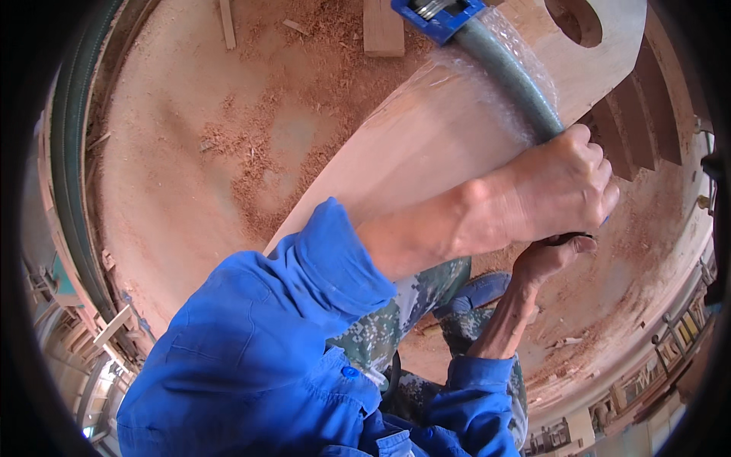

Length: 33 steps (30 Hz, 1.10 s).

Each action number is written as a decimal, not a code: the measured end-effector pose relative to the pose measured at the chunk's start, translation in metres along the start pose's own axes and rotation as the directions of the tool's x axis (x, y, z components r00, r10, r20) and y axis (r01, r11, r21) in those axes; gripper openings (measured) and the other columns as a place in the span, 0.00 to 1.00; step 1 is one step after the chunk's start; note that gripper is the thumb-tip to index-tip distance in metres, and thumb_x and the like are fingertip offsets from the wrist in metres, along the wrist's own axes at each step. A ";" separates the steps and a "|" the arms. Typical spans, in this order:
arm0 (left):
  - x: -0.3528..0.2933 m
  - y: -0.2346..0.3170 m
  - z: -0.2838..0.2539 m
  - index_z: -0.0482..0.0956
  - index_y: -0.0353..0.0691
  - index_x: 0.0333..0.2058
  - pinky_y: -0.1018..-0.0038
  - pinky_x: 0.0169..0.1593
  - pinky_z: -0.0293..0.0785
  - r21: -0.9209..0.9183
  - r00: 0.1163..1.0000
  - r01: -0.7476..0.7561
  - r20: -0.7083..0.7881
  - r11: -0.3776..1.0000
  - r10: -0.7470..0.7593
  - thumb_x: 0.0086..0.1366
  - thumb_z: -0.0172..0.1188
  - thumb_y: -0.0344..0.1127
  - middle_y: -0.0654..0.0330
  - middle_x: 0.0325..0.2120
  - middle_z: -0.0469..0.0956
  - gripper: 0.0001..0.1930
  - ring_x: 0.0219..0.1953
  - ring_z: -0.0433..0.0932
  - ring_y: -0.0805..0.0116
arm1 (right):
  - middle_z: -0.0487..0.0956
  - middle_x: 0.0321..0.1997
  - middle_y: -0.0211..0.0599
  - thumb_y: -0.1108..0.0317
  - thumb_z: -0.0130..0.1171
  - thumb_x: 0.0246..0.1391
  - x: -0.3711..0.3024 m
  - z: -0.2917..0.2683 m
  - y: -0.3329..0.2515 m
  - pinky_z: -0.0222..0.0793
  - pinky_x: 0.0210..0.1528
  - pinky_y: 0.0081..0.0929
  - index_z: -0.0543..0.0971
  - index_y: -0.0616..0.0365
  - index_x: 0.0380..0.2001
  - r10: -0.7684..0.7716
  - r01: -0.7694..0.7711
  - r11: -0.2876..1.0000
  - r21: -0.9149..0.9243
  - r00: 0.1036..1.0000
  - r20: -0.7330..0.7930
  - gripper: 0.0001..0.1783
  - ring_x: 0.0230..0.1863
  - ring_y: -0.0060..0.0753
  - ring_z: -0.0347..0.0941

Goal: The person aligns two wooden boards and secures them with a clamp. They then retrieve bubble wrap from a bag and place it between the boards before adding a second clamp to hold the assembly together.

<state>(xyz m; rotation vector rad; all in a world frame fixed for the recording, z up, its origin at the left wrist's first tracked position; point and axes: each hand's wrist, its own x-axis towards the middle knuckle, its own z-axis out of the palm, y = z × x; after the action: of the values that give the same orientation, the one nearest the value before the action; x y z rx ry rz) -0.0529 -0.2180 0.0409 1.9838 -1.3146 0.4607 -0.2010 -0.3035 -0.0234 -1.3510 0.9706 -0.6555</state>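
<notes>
The left hand [562,183] is closed in a fist around the near end of a grey bar [509,76] — its far end meets a blue clamp head [445,24]. The bar lies across a broad pale wooden board [415,152], with clear plastic film [533,61] beside and beneath it. The right hand [542,263] is just below the left, thumb outstretched — whether it grips anything I cannot tell. Reddish shavings [247,152] litter the floor [171,145].

1. The floor [167,183] is pale and dusty.
2. Curly brown wood shavings [247,148] lie on it in patches.
3. Wood pieces [643,392] crowd the lower right edge.
4. Bright light [90,431] shows at lower left.
</notes>
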 end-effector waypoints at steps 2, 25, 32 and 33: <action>-0.001 -0.002 -0.002 0.76 0.43 0.20 0.74 0.32 0.70 0.023 1.000 0.007 0.029 1.000 -0.008 0.47 0.62 0.34 0.64 0.19 0.76 0.05 0.26 0.78 0.70 | 0.57 0.21 0.14 0.36 0.26 0.68 -0.007 0.014 -0.014 0.53 0.28 0.16 0.69 0.46 0.32 0.083 -0.084 0.996 -0.044 0.996 -0.024 0.30 0.22 0.12 0.50; -0.042 0.013 -0.053 0.81 0.40 0.37 0.61 0.63 0.66 0.052 0.961 0.128 -0.253 0.990 -0.111 0.59 0.61 0.31 0.58 0.36 0.80 0.07 0.44 0.77 0.60 | 0.73 0.57 0.50 0.50 0.51 0.66 -0.102 0.000 -0.040 0.66 0.61 0.37 0.69 0.67 0.58 -0.016 0.024 0.862 -0.506 1.000 0.020 0.30 0.57 0.41 0.70; -0.159 -0.037 -0.145 0.80 0.37 0.38 0.69 0.46 0.73 -0.520 0.438 0.757 -0.044 0.395 -0.898 0.66 0.56 0.31 0.59 0.36 0.81 0.07 0.40 0.78 0.68 | 0.80 0.32 0.45 0.47 0.58 0.60 -0.137 0.081 -0.068 0.72 0.41 0.32 0.78 0.68 0.38 0.178 0.160 0.725 -0.670 0.896 0.406 0.27 0.36 0.33 0.76; -0.165 -0.052 -0.146 0.80 0.38 0.41 0.73 0.50 0.72 -0.564 0.342 0.797 0.128 0.216 -0.931 0.68 0.55 0.31 0.60 0.39 0.81 0.07 0.43 0.77 0.71 | 0.80 0.30 0.44 0.45 0.57 0.60 -0.132 0.087 -0.067 0.72 0.39 0.32 0.77 0.68 0.36 0.249 0.180 0.650 -0.738 0.867 0.431 0.29 0.34 0.33 0.76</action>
<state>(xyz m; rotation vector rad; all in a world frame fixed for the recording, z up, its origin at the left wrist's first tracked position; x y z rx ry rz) -0.0628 0.0068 0.0189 1.7210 0.0707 -0.2494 -0.1793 -0.1572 0.0636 -2.1108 0.8514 0.2303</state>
